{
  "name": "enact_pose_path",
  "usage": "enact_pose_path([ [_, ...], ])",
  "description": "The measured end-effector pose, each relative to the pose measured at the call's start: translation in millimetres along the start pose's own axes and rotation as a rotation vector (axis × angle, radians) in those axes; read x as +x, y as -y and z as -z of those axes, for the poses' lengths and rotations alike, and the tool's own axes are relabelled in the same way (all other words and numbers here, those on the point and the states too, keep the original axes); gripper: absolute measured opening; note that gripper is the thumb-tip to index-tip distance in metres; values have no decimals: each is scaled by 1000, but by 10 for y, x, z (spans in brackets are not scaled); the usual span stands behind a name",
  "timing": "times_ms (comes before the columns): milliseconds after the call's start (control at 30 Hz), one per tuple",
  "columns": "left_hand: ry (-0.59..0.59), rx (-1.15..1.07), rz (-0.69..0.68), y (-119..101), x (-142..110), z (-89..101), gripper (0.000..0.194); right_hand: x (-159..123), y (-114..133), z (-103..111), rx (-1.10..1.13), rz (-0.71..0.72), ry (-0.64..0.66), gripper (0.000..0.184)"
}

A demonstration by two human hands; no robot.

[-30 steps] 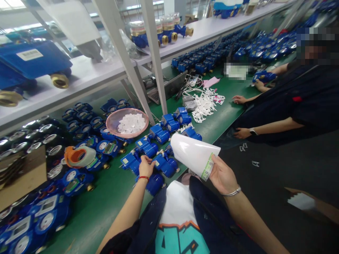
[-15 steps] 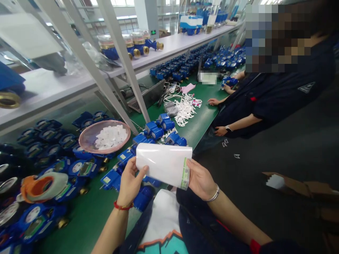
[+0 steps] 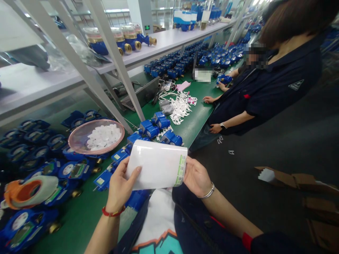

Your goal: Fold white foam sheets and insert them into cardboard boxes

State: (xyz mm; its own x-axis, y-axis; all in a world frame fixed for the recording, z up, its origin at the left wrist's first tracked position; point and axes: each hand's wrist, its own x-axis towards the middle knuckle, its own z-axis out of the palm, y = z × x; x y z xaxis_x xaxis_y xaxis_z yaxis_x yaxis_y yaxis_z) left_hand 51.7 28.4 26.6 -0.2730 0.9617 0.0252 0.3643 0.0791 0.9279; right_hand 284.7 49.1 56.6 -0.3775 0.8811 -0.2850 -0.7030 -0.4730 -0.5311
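A glossy white sticker sheet (image 3: 156,165), curved along its top, is held up in front of me between both hands. Green-and-white labels run down its right edge. My left hand (image 3: 123,181) grips the left side, thumb on the front face and fingers behind. At the right edge my right hand (image 3: 197,176) pinches the sheet beside the labels; its fingertips are partly hidden behind it. Just beyond and below the sheet, several blue water meters (image 3: 149,128) lie on the green bench (image 3: 87,208).
To the left stands a pink bowl (image 3: 96,137) of white plastic caps, among more blue meters. An orange-and-white tape roll (image 3: 29,190) lies on them. White plastic pieces (image 3: 180,108) are heaped farther along. Co-workers (image 3: 265,84) are at the right; cardboard (image 3: 288,178) lies on the floor.
The sheet has flattened and tilted to face me more, with its lower right corner no longer curling. Both hands still hold it. The whole view has shifted slightly.
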Motion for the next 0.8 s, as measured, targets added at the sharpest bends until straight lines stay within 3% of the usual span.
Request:
enact_pose_path([
  [267, -24, 88, -67, -103, 20, 87, 49, -14, -33, 36, -34, 32, -11, 30],
  [800, -38, 221, -25, -199, 34, 146, 52, -27, -45, 77, -13, -22, 40, 33],
])
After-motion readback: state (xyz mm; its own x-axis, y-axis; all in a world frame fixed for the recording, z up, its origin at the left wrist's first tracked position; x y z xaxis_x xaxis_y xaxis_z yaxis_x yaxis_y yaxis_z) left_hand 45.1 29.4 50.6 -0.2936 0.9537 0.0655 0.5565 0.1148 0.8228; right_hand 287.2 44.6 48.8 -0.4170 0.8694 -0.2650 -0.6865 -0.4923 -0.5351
